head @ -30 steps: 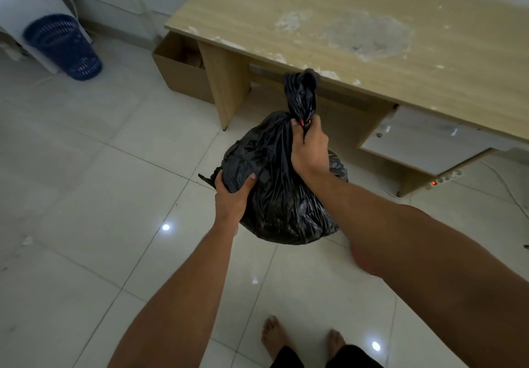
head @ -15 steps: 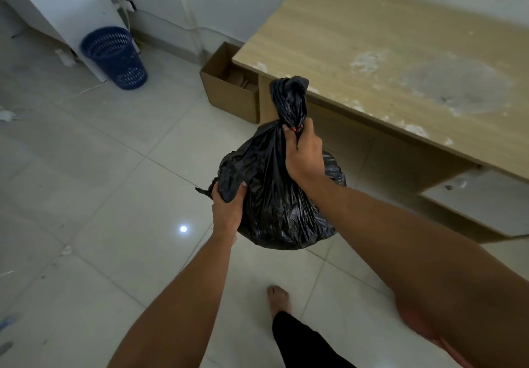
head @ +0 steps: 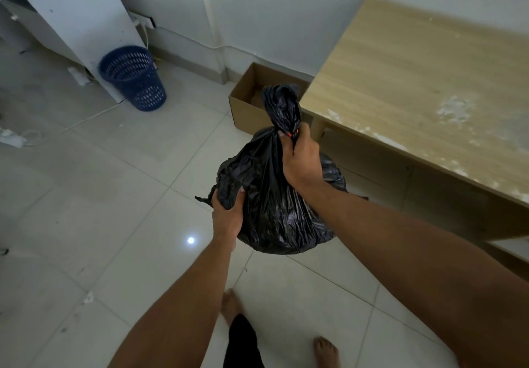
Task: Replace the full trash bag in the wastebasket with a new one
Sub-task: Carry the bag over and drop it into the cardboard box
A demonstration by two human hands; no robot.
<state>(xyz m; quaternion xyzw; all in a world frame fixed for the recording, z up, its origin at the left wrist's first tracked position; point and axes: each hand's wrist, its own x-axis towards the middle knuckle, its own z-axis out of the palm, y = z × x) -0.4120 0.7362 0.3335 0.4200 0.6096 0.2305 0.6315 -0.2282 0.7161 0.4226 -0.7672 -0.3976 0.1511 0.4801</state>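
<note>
Hands hold the full black trash bag [head: 274,196] off the tiled floor [head: 114,196], right hand [head: 300,158] clenched around its gathered neck, left hand [head: 227,214] clutching its left side, blue wastebasket [head: 133,81] far left.

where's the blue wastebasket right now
In the head view the blue wastebasket stands on the floor at upper left, against the white cabinet, left of the cardboard box and apart from the held trash bag.

Right hand [head: 300,158] gripping black trash bag [head: 274,210] neck, left hand [head: 227,213] on side, blue wastebasket [head: 133,81] beyond
</note>
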